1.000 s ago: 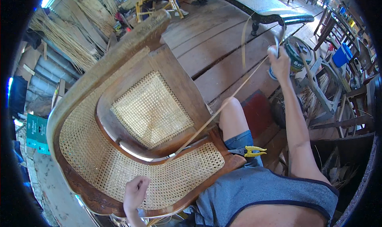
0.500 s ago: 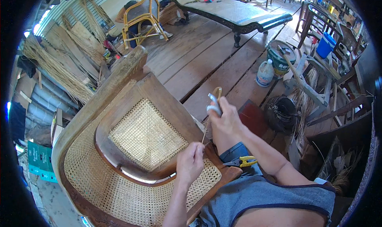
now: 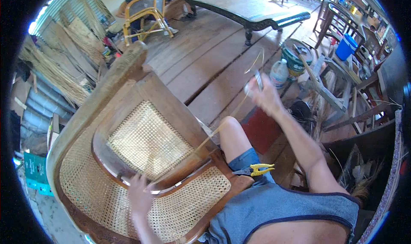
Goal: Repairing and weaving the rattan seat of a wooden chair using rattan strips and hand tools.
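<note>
We have the big wooden chair (image 3: 128, 98) tipped across our lap, its woven cane panels facing up. Since a moment ago our right hand (image 3: 266, 99) has swung up and away from the chair, closed on the cane strip (image 3: 222, 125) and drawing it taut through the weave, so this pass looks nearly pulled through. Our left hand (image 3: 139, 197) has dropped to the chair's lower panel, fingers pressing the weave. Yellow pliers (image 3: 255, 170) rest on our thigh beside the chair.
</note>
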Motion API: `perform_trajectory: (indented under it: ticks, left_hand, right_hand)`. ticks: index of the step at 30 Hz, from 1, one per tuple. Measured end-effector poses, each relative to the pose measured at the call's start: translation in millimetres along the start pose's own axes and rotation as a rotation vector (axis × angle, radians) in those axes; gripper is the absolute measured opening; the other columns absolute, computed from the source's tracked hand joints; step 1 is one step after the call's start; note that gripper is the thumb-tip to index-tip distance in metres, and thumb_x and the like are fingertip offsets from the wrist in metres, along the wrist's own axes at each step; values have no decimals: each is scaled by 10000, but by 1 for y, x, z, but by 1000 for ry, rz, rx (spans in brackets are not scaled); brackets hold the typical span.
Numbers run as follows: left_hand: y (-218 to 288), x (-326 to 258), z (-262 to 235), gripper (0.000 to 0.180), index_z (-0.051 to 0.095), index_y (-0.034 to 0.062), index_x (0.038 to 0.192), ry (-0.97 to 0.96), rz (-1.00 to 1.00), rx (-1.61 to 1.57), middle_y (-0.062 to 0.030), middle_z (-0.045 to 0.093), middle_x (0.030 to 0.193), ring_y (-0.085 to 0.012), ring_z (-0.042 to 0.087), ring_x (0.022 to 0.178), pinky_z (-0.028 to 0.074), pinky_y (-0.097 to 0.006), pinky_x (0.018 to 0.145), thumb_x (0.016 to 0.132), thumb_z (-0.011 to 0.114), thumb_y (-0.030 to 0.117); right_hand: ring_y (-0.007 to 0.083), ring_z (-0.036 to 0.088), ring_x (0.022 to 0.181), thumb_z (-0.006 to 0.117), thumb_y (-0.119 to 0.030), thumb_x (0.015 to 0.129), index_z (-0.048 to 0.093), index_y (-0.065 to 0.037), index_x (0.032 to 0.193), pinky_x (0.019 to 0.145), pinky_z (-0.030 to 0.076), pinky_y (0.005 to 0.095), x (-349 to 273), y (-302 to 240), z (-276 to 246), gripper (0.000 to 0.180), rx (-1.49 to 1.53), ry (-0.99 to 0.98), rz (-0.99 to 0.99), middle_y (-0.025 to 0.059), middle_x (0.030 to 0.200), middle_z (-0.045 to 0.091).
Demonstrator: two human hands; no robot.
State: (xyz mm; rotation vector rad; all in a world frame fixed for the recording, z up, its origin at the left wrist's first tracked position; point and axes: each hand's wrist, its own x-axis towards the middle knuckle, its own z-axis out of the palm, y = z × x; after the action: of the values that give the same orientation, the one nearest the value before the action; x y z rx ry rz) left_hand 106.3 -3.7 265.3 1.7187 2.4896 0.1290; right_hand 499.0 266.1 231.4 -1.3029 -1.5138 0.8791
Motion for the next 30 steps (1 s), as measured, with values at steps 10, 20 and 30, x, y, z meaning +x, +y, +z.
perform_trajectory:
  ticks: [10, 20, 30]
  left_hand:
    - [186, 43, 30, 172, 611, -1, 1037, 36, 319, -988, -109, 627, 732, -162, 558, 616, 466, -316, 589, 980, 527, 137]
    - [42, -22, -13, 120, 672, -26, 941, -46, 220, -965, -64, 666, 809, -101, 578, 701, 444, -236, 630, 927, 576, 45]
    - [-97, -81, -25, 211, 619, 5, 813, 41, -218, -712, 16, 488, 707, -80, 413, 614, 329, -267, 556, 948, 542, 148]
  right_hand:
    - [186, 663, 727, 683, -148, 865, 557, -19, 957, 640, 506, 319, -71, -57, 77, 202, 73, -212, -206, 117, 802, 652]
    - [273, 678, 740, 656, -224, 871, 561, -15, 955, 644, 499, 385, 65, 10, 17, 244, -252, 154, -286, 207, 762, 628]
    - [418, 658, 887, 629, -308, 859, 577, 4, 1050, 775, 503, 460, 151, 66, -129, 369, -620, 329, -155, 277, 888, 658]
